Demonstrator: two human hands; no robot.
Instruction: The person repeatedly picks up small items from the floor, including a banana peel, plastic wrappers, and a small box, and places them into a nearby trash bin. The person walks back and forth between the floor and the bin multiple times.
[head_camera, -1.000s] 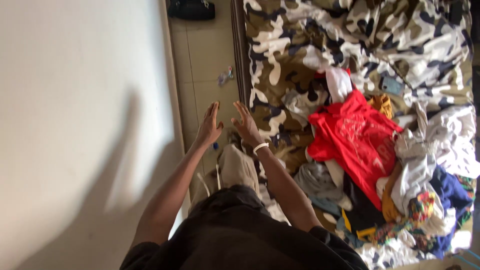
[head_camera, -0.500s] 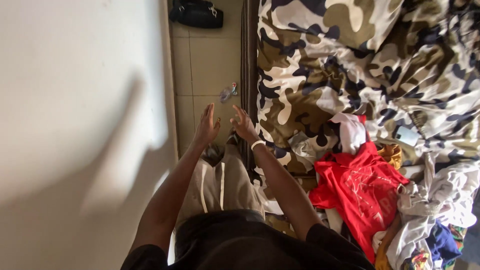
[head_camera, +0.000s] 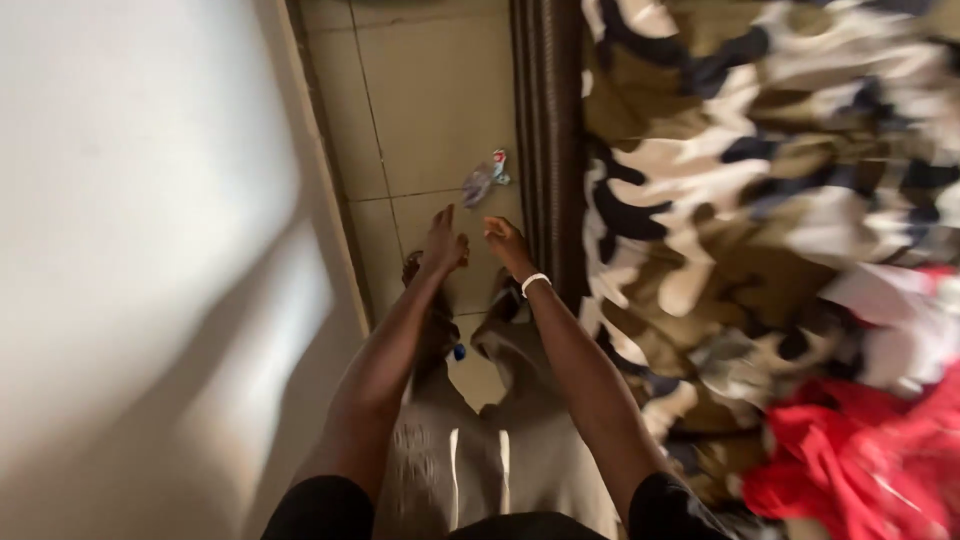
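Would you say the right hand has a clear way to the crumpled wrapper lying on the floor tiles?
Probably yes: the right hand hangs empty just short of the crumpled wrapper, with only bare floor tiles between them.

The view has swung left and closer over the last second: the heap of clothes that filled the right of the frame has slid almost out, so only the red shirt (head_camera: 860, 465) shows in the lower right corner, and the black bag at the top edge is gone from sight. The camouflage bedcover (head_camera: 760, 200) now fills the whole right side, blurred, and the tiled floor (head_camera: 430, 110) takes up more of the upper middle. The left hand (head_camera: 443, 243) and right hand (head_camera: 506, 243) sit larger at centre, and the crumpled wrapper (head_camera: 484, 178) on the floor lies just above them.
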